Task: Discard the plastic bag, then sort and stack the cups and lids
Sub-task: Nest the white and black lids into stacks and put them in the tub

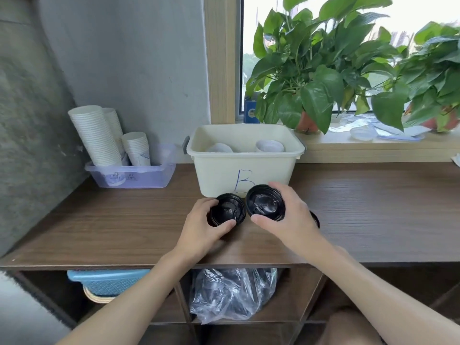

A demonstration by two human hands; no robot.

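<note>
Lids: left hand (199, 227) grips the left lid (226, 210); right hand (291, 217) grips the right lid (265, 204).
Bag (231, 292): below the hands, seems thrown away.
Cups (94, 135): stacked, far left of hands.
To do: stack lids.

Wooden countertop (373, 220): cream plastic tub (219, 175) marked "B", rear centre; translucent purple tray (149, 176) left of tub, near grey wall (124, 58). Windowsill (348, 148): two potted plants (311, 78) (435, 78), blue carton (251, 111) beside left pot. Below countertop, left compartment: blue basket (107, 282).

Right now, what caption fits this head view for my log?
Left hand holds the left lid, right hand the right lid, both black, before the bin marked B.
</note>
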